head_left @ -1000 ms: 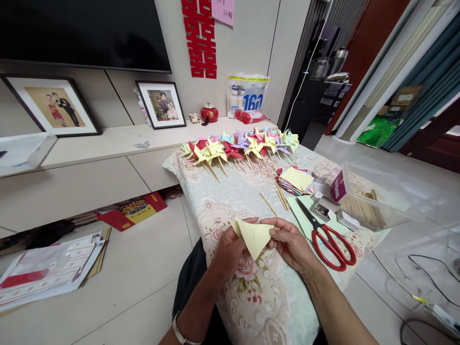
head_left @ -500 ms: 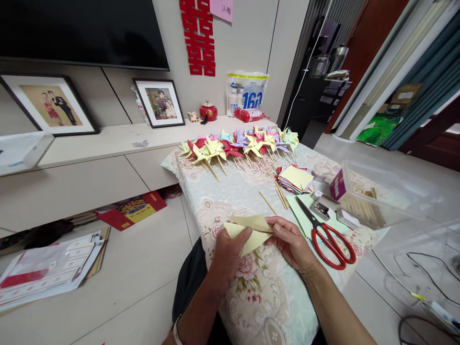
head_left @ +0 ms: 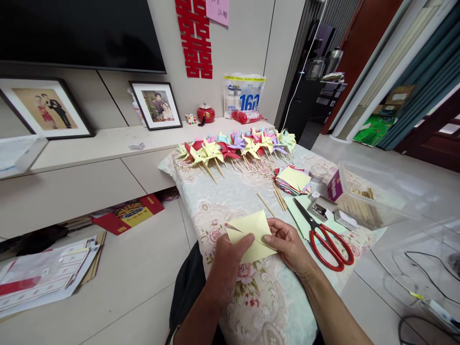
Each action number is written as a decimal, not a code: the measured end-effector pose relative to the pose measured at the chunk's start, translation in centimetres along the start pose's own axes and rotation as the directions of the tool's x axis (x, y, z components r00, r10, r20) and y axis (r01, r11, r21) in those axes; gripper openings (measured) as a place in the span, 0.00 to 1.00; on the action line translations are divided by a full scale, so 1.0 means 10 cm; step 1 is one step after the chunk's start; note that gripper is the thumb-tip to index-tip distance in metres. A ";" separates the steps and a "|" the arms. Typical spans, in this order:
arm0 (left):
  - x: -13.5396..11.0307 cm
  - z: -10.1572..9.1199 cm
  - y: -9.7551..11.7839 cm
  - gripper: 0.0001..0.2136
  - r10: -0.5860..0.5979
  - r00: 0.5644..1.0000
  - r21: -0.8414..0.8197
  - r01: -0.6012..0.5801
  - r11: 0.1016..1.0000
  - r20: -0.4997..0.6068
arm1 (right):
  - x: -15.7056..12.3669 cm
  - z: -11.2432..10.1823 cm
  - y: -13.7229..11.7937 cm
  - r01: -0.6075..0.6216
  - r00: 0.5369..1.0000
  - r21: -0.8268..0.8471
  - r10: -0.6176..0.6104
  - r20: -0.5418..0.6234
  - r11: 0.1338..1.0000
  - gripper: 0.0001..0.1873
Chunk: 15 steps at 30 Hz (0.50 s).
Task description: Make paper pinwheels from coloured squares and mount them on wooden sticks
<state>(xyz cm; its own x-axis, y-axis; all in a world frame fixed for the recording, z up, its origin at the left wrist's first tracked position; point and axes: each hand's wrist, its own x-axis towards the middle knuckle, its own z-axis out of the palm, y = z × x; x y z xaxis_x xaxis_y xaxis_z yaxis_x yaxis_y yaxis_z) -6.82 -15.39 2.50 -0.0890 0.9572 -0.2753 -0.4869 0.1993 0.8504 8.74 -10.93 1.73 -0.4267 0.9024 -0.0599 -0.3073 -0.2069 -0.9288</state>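
A square of pale yellow paper (head_left: 256, 223), with slits cut in from its corners, is held between my two hands over the near part of the table. My left hand (head_left: 230, 256) pinches it from the left, thumb on top. On the right edge, my right hand (head_left: 287, 242) grips it between thumb and curled fingers. Red-handled scissors (head_left: 325, 237) lie to the right of my right hand, partly on light green paper (head_left: 296, 215). Thin wooden sticks (head_left: 278, 197) rest just beyond the paper. A stack of coloured paper squares (head_left: 294, 178) lies farther off.
Several finished paper pinwheels (head_left: 230, 151) line the table's far end. At right are a small box of metal fasteners (head_left: 321, 210) and a clear plastic bin (head_left: 381, 201) holding sticks. Flowered cloth (head_left: 201, 191) covers the table. Cables (head_left: 413, 282) lie on the floor at right.
The yellow paper, its flaps lifted and parted before, now lies flatter and faces up more. Both my hands keep hold of it. The view has shifted slightly.
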 end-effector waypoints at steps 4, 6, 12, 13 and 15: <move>0.00 -0.02 0.02 0.17 -0.035 0.999 0.050 0.034 0.998 0.024 | -0.02 0.03 -0.04 -0.012 1.000 0.039 0.012 -0.017 0.999 0.19; 0.01 -0.03 0.02 0.17 -0.050 0.997 0.058 0.047 0.997 0.053 | -0.02 0.04 -0.06 -0.010 1.000 0.063 0.011 -0.026 0.998 0.18; 0.05 -0.05 0.02 0.16 -0.094 0.992 0.056 0.089 0.994 0.089 | -0.01 0.04 -0.06 0.008 0.999 0.102 -0.003 -0.042 0.995 0.17; 0.05 -0.04 0.03 0.16 -0.101 0.991 0.046 0.097 0.994 0.089 | -0.01 0.04 -0.06 -0.002 0.999 0.108 0.006 -0.043 0.994 0.17; 0.04 -0.02 0.05 0.16 -0.087 0.993 0.017 0.086 0.996 0.081 | -0.01 0.03 -0.05 -0.015 0.998 0.127 0.022 -0.054 0.992 0.17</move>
<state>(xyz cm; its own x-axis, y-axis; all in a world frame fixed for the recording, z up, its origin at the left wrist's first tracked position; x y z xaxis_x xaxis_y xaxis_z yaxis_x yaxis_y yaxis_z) -7.32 -14.96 2.74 0.0245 0.9499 -0.3115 -0.4777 0.2848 0.8311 8.68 -11.00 2.31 -0.3864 0.9169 -0.1002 -0.4065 -0.2668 -0.8738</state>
